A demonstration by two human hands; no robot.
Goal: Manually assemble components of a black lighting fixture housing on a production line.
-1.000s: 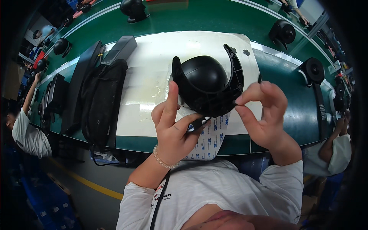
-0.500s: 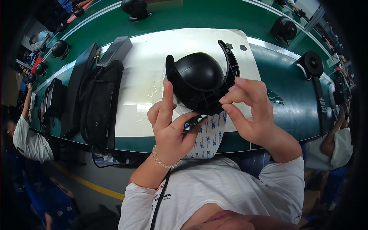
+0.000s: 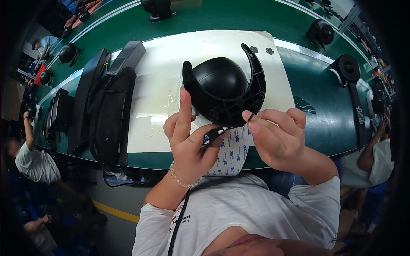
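Observation:
A round black housing [image 3: 224, 79] with a curved, ribbed black bracket [image 3: 257, 79] around its near side sits on the white mat. My left hand [image 3: 188, 134], one finger raised, is closed on a small black tool with white and blue marks [image 3: 212, 135] whose kind I cannot make out. My right hand [image 3: 277, 132] pinches a small dark piece [image 3: 251, 117] between thumb and fingertip, just by the bracket's near edge. Between my hands, a white backing sheet with blue print [image 3: 230, 155] hangs over the table edge.
The white mat [image 3: 153, 98] lies on the green table. At left are a black fabric bag [image 3: 113, 119], a grey box [image 3: 127, 57] and long black boxes [image 3: 87, 102]. Black round units [image 3: 347, 70] stand at right and along the far belt. Other people sit at both sides.
My right hand has turned, its fingers drawing together, and a small dark piece now shows in its pinch. My left hand keeps its hold on the black tool.

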